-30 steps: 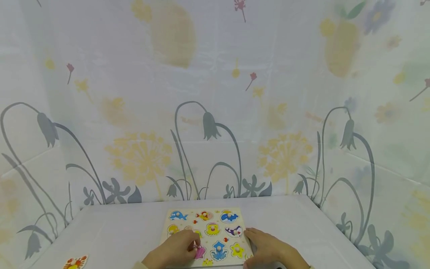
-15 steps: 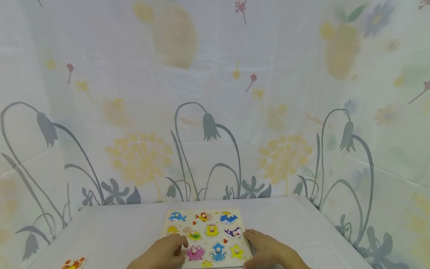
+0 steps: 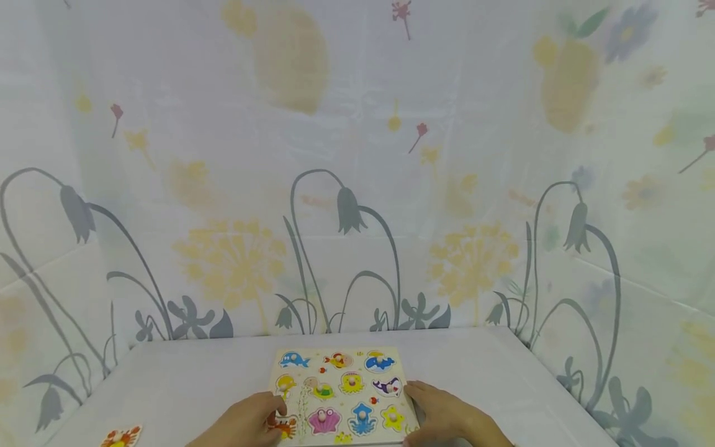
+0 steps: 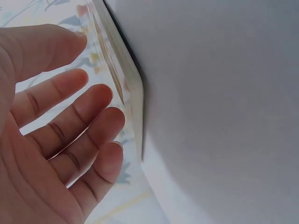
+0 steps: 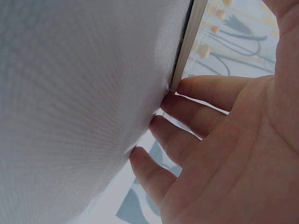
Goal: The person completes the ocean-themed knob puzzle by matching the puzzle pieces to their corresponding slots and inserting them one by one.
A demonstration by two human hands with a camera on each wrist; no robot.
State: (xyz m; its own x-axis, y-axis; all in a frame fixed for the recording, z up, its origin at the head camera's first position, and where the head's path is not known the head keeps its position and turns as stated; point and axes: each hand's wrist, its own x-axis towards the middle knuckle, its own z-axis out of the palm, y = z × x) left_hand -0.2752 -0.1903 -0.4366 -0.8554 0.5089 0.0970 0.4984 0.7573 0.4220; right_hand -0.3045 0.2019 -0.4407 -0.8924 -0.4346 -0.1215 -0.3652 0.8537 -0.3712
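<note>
A wooden knob puzzle board [image 3: 310,436] with sea-animal pieces lies flat on the table. My left hand [image 3: 246,422] is at its lower left corner, beside a crab picture [image 3: 287,427] on the board. In the left wrist view the fingers [image 4: 100,123] are loosely bent and hold nothing. My right hand [image 3: 447,415] rests along the board's right edge; in the right wrist view its fingertips [image 5: 182,86] touch the board's side and the tabletop. A pink shell piece [image 3: 324,421] and a blue squid piece [image 3: 362,419] sit in the bottom row.
A loose crab piece [image 3: 121,437] with a knob lies on the white table [image 3: 190,385] at the lower left, apart from the board. Behind the table hangs a flower-print curtain [image 3: 357,261].
My left hand has come off the pink shell piece and moved left to the board's lower left corner, uncovering the shell and turtle. My right hand has stayed at the right edge.
</note>
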